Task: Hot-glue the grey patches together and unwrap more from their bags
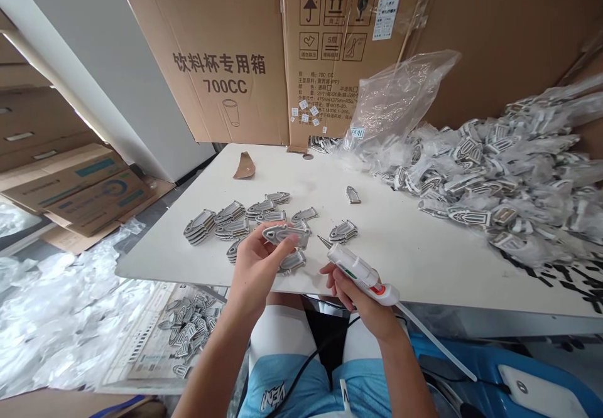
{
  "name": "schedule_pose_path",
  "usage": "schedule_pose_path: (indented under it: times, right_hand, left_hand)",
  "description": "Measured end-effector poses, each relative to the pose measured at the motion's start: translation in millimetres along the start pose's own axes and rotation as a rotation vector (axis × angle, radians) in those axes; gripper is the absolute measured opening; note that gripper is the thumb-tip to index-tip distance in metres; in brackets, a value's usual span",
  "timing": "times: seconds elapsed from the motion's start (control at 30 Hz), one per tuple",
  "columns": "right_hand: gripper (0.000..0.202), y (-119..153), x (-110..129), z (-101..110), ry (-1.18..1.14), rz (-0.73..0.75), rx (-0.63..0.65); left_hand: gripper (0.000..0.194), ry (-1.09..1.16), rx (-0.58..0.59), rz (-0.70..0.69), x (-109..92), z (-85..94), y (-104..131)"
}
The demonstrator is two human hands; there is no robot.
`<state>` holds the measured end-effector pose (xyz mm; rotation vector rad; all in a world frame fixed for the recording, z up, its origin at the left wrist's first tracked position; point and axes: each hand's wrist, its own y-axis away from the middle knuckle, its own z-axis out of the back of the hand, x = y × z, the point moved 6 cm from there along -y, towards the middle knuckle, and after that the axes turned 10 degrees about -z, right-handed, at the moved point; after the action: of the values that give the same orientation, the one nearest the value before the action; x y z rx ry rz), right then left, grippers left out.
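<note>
Between the thumb and fingers of my left hand (pixel 257 264) is a grey metal frame-shaped part (pixel 287 236), rounded at one end. My right hand (pixel 353 295) is wrapped round a white glue gun (pixel 355 268) whose nozzle points up and left, near the held part but apart from it. A long white glue stick (pixel 438 342) sticks out of the gun's rear. Several stacks of like grey parts (pixel 230 212) stand on the table behind and left of my left hand. One small stack (pixel 343 231) lies just beyond the nozzle, and a single part (pixel 353 194) lies farther back.
A large heap of plastic-wrapped parts (pixel 471 160) covers the table's right side, with black strips (pixel 560 280) in front. Tall cardboard boxes (pixel 226 35) stand behind the white table (pixel 188 186). A brown scrap (pixel 244 166) lies at the back. Below left, a box (pixel 141 342) holds loose parts.
</note>
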<state>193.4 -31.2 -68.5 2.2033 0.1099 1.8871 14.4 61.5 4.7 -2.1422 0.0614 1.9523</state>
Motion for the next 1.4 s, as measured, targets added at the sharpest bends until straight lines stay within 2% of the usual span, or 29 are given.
schedule_pose_path:
  times: [0.33, 0.97, 1.4]
  right_hand:
    - [0.048, 2, 1, 0, 0.022, -0.013, -0.022]
    - [0.047, 1, -2, 3, 0.064, -0.017, -0.063]
    - [0.046, 3, 5, 1, 0.081, -0.017, -0.088]
  left_hand:
    - [0.035, 0.007, -0.016, 0.01, 2, -2.5, 0]
    - [0.027, -0.029, 0.058, -0.021, 0, -12.4, 10]
    - [0.026, -0.013, 0.04, 0.016, 0, -11.8, 11]
